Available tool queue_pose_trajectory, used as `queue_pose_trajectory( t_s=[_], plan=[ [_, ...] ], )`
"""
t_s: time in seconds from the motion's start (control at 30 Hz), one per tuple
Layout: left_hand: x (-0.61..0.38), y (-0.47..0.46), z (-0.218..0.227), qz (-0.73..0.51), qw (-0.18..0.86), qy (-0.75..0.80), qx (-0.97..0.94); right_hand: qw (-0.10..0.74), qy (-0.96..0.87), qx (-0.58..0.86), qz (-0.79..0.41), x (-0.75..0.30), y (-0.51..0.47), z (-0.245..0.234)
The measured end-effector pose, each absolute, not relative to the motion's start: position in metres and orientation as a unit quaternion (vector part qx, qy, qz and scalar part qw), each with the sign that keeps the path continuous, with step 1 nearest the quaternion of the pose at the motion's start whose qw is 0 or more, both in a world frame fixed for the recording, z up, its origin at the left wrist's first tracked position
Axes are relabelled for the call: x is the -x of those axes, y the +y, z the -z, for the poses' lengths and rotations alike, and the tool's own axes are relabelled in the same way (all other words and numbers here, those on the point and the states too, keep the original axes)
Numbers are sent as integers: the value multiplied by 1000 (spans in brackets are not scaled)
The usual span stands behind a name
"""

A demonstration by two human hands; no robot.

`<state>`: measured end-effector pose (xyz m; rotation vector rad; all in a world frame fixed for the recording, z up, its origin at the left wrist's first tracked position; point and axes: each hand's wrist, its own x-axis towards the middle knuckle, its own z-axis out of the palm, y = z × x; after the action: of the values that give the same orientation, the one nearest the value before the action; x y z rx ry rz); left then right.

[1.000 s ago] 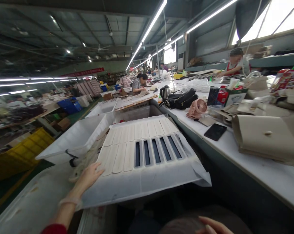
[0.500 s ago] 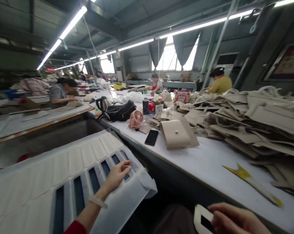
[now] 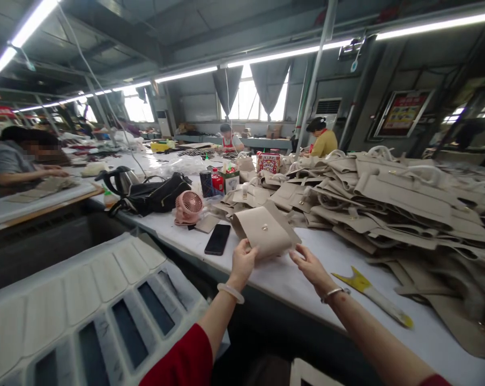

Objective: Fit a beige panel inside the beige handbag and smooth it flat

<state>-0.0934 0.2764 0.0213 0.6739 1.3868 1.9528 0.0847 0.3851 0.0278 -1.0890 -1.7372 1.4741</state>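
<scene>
A beige flap pouch with a small metal stud (image 3: 264, 231) lies on the white worktable (image 3: 290, 279). My left hand (image 3: 242, 260) grips its near left edge. My right hand (image 3: 311, 266) touches its near right corner with fingers spread. Both wrists wear bracelets. A large heap of the same beige bag pieces (image 3: 390, 198) rises just behind and to the right of the pouch.
A black phone (image 3: 217, 239), a pink desk fan (image 3: 189, 206), a black bag (image 3: 154, 195) and a kettle (image 3: 119, 179) sit left of the pouch. A yellow-tipped scraper (image 3: 373, 292) lies to the right. A white tray with slots (image 3: 93, 305) is lower left. Other people work at tables behind.
The view swung right from the slotted tray to the worktable. My left hand left the tray and took the pouch's edge. My right hand rose from below, no longer holding the small white piece.
</scene>
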Motion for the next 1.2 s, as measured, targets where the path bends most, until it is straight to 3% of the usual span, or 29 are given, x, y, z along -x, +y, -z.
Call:
queue_pose_trajectory(
  t_s=[0.3, 0.6, 0.67, 0.8, 0.87, 1.07, 1.2],
  plan=[
    [36, 224, -69, -778, 412, 431, -199, 365, -640, 320, -596, -105, 360, -32],
    [11, 166, -134, -713, 500, 381, -310, 472, -505, 309, -654, -134, 303, -93],
    [5, 148, -139, -715, 419, 424, -365, 499, -472, 307, -659, -146, 295, -105],
    [13, 117, -134, -773, 90, 517, -356, 539, -438, 315, -647, -185, 284, -124],
    [22, 112, -129, -759, 55, 541, -357, 540, -438, 323, -642, -206, 277, -135],
    [-5, 144, -151, -615, 374, 467, -514, 465, -552, 338, -604, -241, 245, -186],
    [-54, 174, -194, -452, 408, 415, -676, 389, -715, 305, -495, -245, 227, -218]
  ],
)
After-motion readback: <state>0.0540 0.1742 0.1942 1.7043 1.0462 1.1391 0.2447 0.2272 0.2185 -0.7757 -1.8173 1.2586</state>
